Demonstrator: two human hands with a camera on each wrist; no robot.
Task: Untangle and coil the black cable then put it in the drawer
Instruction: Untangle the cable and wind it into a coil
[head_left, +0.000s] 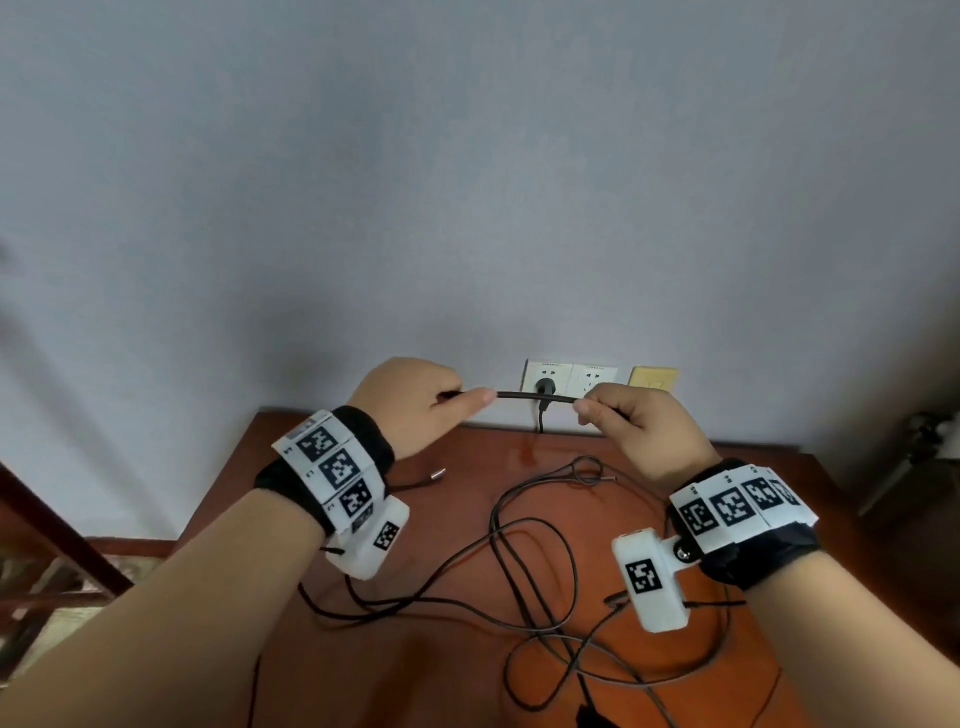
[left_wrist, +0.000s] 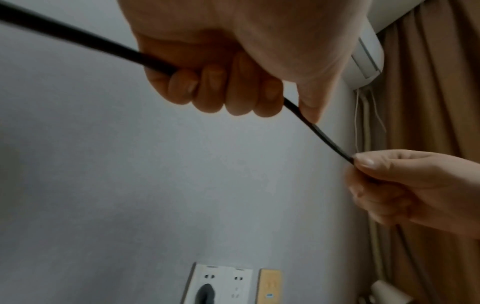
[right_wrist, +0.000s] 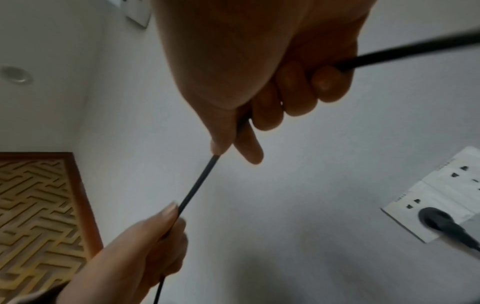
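Note:
A thin black cable (head_left: 537, 398) is stretched taut between both hands, raised above the reddish wooden table (head_left: 457, 670). My left hand (head_left: 415, 402) grips one side in a fist, thumb pressed along the cable (left_wrist: 330, 142). My right hand (head_left: 631, 423) pinches the other side between thumb and forefinger, the remaining fingers curled round the cable (right_wrist: 200, 181). The rest of the cable lies in tangled loops (head_left: 540, 587) on the table below, with a small knot-like loop (head_left: 586, 470) near the back. No drawer is in view.
A white wall socket plate (head_left: 569, 376) sits behind the hands with a black plug (head_left: 544, 387) in it, its cord dropping behind the table. A yellow plate (head_left: 653, 378) is to its right. A carved wooden frame (head_left: 47, 545) stands at the left. A metal connector tip (head_left: 439, 474) lies on the table.

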